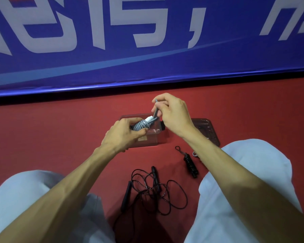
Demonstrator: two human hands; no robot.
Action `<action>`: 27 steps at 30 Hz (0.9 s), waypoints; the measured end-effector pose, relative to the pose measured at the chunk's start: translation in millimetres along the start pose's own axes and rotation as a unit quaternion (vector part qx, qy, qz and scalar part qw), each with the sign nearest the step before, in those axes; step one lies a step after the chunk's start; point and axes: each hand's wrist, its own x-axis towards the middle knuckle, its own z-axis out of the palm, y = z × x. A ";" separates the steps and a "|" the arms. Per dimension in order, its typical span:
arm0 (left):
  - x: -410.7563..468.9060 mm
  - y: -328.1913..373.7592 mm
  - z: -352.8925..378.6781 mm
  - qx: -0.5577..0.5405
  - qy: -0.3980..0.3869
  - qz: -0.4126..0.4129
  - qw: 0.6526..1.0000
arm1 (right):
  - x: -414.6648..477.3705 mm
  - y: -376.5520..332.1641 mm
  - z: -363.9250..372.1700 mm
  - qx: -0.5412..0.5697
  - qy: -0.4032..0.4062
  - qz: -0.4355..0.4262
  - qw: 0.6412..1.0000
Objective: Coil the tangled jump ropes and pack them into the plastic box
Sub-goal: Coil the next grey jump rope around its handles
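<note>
Seated on the red floor (60, 128), a person is winding a grey rope (140, 124) over a clear box (158, 137). The left hand (123, 134) is gripping the bundle, whose coils are wrapped round white handles with the long axis running left to right. The right hand (174, 111), just above and to the right, is pinching the loose tail in curled fingers and holding it up at a slant. The box is lying directly beneath both hands, so the left hand looks the nearer to lower the bundle in. A lid (209, 128) is lying just right of the box. A black tangled rope (156, 193) is lying between the knees, and a black coiled rope (190, 163) near the right forearm. The left palm is covering much of the bundle, and the box's contents are hard to make out.
</note>
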 end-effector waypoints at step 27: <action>71.3 51.7 77.4 -0.509 -0.133 -0.172 0.833 | 24.1 97.6 -35.7 0.129 -0.063 0.239 0.960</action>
